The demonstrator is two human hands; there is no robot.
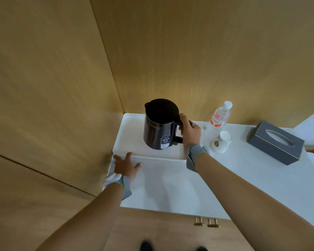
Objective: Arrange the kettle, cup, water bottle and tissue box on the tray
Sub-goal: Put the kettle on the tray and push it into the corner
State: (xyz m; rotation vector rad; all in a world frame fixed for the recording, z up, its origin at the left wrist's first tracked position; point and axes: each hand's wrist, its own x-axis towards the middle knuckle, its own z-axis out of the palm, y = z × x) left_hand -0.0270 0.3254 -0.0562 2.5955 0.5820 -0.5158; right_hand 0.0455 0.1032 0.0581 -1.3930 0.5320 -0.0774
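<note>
The scene is being viewed from head height, steeply downward and close over the worktop's (216, 178) far-left corner.

kettle (159, 124): dark body, glossy, looks like metal or coated steel with a printed label; handle matt black plastic. tray (127, 134): white, smooth, matt, plastic by the look. counter (170, 185): pale, smooth, slight sheen. water bottle (220, 115): clear glossy plastic, printed film label, white cap. cup (225, 137): white, matt, could be paper, can't tell for sure. tissue box (275, 142): dark grey matt card, clear film over the oval slot. wall panels (170, 51): wood grain, satin finish. wristbands (194, 154): grey cloth.
</note>
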